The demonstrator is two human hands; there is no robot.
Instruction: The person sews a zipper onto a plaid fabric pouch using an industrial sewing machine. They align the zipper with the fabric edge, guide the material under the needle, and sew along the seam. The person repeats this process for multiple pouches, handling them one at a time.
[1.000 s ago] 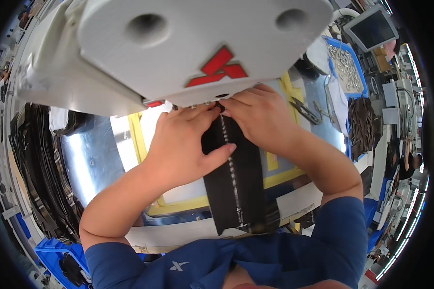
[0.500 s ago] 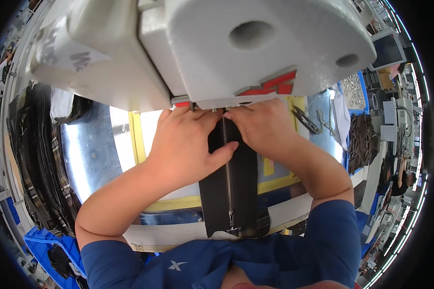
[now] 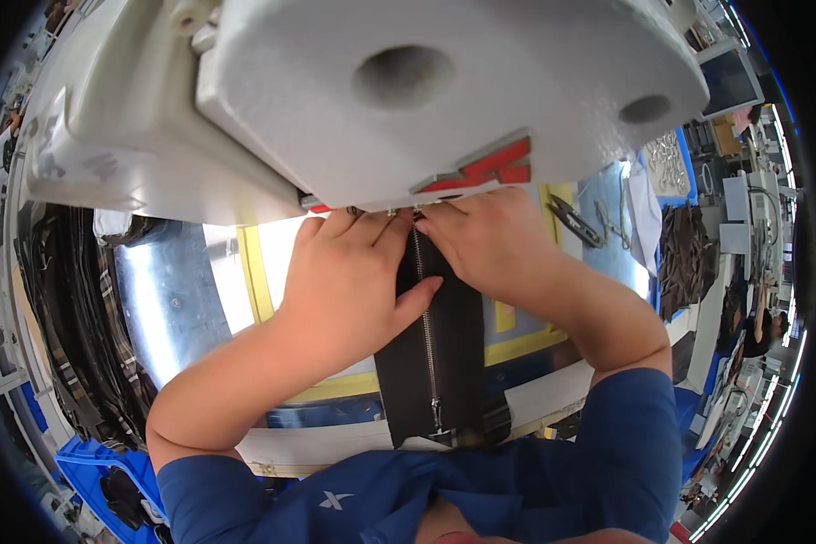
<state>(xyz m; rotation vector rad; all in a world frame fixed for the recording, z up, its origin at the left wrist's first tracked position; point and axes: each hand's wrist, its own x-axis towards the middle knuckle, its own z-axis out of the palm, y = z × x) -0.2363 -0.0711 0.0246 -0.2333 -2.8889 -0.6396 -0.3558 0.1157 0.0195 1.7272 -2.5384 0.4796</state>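
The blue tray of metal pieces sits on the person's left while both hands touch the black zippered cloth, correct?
No: the head view shows the blue tray of metal pieces on the person's right. The left hand and right hand do touch the black zippered cloth.

The strip (image 3: pixel 460 363) looks like matt cloth, its zip (image 3: pixel 429 344) shiny metal, the machine head (image 3: pixel 508 100) smooth, the worktop (image 3: pixel 159 299) glossy metal.
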